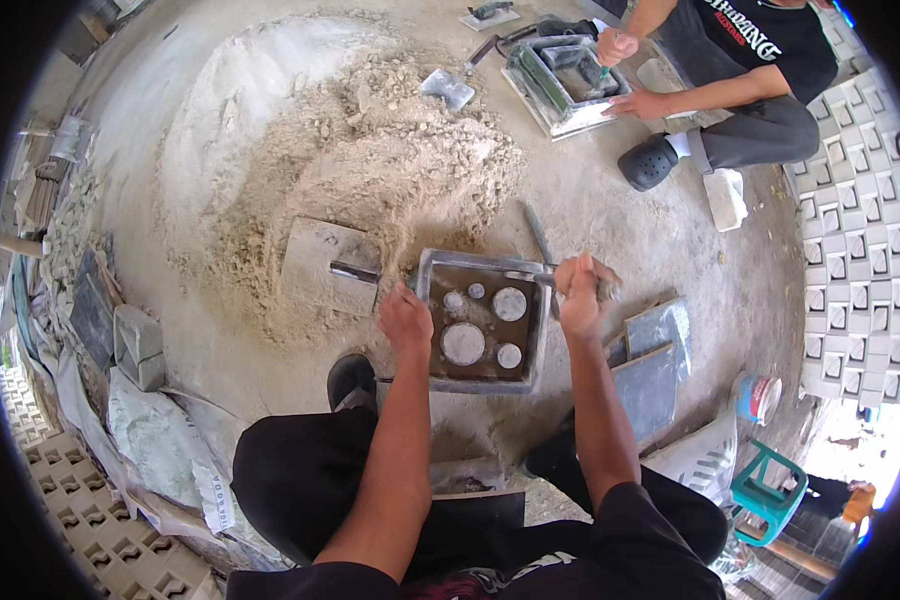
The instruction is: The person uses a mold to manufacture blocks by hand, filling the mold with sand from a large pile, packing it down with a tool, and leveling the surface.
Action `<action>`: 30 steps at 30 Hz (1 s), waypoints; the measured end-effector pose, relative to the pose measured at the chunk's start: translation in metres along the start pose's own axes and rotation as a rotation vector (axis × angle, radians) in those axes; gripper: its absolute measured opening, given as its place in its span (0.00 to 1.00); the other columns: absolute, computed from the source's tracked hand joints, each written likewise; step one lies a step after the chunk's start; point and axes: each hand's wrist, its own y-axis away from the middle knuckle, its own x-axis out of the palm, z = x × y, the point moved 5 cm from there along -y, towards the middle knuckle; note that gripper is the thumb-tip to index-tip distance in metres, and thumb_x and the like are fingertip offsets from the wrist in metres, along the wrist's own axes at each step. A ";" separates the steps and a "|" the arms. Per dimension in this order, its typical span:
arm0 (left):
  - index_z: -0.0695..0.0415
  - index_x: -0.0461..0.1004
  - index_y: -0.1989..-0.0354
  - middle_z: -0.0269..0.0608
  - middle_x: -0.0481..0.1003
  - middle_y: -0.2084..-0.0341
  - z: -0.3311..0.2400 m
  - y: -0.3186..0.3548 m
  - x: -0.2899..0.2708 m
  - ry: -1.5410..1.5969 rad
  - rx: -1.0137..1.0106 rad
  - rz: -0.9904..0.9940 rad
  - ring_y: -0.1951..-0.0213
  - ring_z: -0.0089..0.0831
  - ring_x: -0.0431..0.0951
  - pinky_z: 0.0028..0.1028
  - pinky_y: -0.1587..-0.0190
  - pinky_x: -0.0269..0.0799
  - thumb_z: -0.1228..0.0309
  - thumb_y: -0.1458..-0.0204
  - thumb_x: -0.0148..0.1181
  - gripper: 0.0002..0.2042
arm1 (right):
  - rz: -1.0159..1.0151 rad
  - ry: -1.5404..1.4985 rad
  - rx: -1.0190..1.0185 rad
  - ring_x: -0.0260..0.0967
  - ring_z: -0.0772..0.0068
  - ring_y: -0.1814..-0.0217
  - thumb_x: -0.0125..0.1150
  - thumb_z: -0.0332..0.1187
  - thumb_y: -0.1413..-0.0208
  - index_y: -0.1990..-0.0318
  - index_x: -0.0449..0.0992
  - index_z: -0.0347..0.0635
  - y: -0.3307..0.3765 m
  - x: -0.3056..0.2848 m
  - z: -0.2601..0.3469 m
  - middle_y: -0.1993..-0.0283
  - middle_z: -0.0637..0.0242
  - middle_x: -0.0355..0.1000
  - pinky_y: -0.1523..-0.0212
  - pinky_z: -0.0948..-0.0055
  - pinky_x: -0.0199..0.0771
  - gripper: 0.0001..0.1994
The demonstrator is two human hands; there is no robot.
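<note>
A square metal mould frame (537, 350) sits on the floor between my feet. Inside it, round pale discs (463, 344) of different sizes stand out from a brown, damp-looking bed. My right hand (583, 292) is closed around a narrow metal tool (528, 276), whose flat end reaches left over the mould's far right corner. At the mould's left wall is my left hand (406, 318), fingers curled closed; whatever they grip is hidden. Just beyond it, a trowel (354, 271) rests over a flat square board (320, 262).
A large heap of sandy powder (370, 160) spreads ahead. At the far right, a co-worker's hands (630, 80) work at another mould (560, 85), near a small shovel (448, 88). Dark flat slabs (645, 390), a bucket (759, 398) and a green stool (767, 495) are at right.
</note>
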 end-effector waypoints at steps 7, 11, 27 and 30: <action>0.63 0.74 0.61 0.57 0.73 0.60 0.009 -0.002 0.010 0.019 0.011 0.032 0.53 0.53 0.69 0.49 0.49 0.61 0.59 0.38 0.33 0.22 | -0.064 0.115 -0.074 0.51 0.81 0.86 0.49 0.34 0.41 0.88 0.60 0.38 0.002 0.007 0.003 0.89 0.72 0.57 0.84 0.75 0.49 0.23; 0.63 0.74 0.61 0.57 0.73 0.59 -0.001 -0.001 0.008 0.027 0.009 0.072 0.52 0.53 0.69 0.49 0.48 0.61 0.59 0.39 0.34 0.22 | -0.036 0.244 -0.172 0.49 0.82 0.86 0.49 0.34 0.40 0.88 0.59 0.38 0.006 0.006 0.000 0.89 0.73 0.56 0.84 0.75 0.46 0.23; 0.64 0.75 0.63 0.55 0.74 0.60 0.011 -0.001 0.012 0.026 0.005 0.010 0.54 0.52 0.70 0.50 0.50 0.62 0.60 0.39 0.35 0.22 | 0.039 0.048 0.044 0.49 0.87 0.85 0.47 0.28 0.40 0.88 0.57 0.41 0.003 0.026 -0.014 0.88 0.74 0.56 0.84 0.78 0.45 0.21; 0.64 0.75 0.63 0.55 0.73 0.60 0.007 0.002 0.013 0.029 -0.017 0.059 0.54 0.52 0.70 0.50 0.51 0.62 0.59 0.39 0.35 0.23 | 0.036 0.010 0.047 0.49 0.86 0.85 0.48 0.30 0.40 0.87 0.59 0.40 -0.009 0.020 -0.007 0.88 0.74 0.57 0.84 0.77 0.46 0.21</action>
